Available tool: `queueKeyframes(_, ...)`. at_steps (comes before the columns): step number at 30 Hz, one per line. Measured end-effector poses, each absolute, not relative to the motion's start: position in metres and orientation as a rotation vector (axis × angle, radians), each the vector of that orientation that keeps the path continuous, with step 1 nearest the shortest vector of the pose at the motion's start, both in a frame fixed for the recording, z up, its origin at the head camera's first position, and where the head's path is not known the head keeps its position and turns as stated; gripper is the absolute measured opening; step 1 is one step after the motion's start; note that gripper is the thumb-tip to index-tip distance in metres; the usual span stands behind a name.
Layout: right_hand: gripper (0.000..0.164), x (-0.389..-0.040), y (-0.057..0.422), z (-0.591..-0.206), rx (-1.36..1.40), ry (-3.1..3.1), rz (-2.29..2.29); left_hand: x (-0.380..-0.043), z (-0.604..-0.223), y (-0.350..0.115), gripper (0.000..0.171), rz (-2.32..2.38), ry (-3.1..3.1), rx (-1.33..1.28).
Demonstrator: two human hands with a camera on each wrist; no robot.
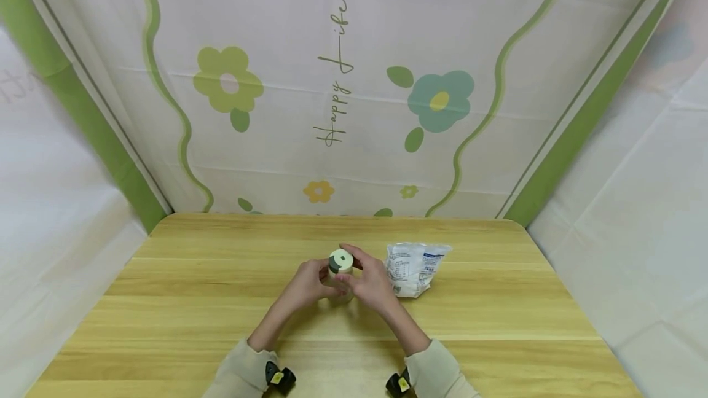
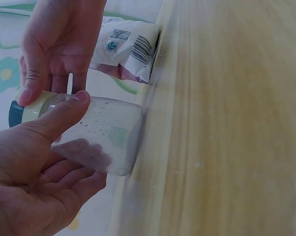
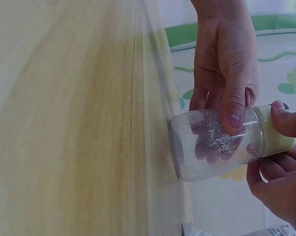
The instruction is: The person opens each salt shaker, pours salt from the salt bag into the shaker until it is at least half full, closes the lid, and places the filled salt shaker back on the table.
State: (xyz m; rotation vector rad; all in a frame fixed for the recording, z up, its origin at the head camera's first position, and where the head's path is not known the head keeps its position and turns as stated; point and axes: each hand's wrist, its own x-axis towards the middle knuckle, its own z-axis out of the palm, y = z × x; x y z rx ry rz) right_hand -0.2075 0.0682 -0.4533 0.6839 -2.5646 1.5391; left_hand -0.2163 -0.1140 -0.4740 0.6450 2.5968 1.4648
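Note:
A clear jar [image 3: 189, 155] stands upright on the wooden table in front of me. My left hand [image 1: 308, 282] grips its body, thumb on one side and fingers behind. Around the pale yellow-green lid [image 1: 344, 259], which has a dark green patch, my right hand [image 1: 373, 281] curls its thumb and fingers. The lid sits on the jar's mouth. White specks cling to the inside of the clear wall, seen in both wrist views. Just right of my right hand, a crumpled white printed bag [image 1: 410, 269] rests on the table; its contents are hidden.
The wooden table [image 1: 182, 300] reaches back to a white flowered cloth wall [image 1: 354, 158]. More white cloth hangs at the left and right sides. A dark wrist camera [image 1: 281, 378] is strapped at the left cuff, another [image 1: 398, 384] at the right.

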Motion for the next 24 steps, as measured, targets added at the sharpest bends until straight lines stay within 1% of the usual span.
queueKeyframes(11, 0.058, -0.2071, 0.0692, -0.4538, 0.773, -2.575, 1.494, -0.2155, -0.4732, -0.1151, 0.036, 1.45, 2.607, 0.624)
queueKeyframes(15, 0.061, -0.208, 0.0693, -0.454, 0.803, -2.583, 1.496, -0.2151, -0.473, -0.115, 0.036, 1.452, 2.606, 0.629)
queueKeyframes(20, 0.068, -0.2083, 0.0666, -0.4544, 0.736, -2.563, 1.533, -0.2159, -0.4729, -0.1152, 0.033, 1.446, 2.61, 0.633)
queueKeyframes(24, 0.063, -0.2082, 0.0639, -0.4561, 0.653, -2.507, 1.548, -0.2161, -0.4728, -0.1151, 0.029, 1.434, 2.617, 0.628)
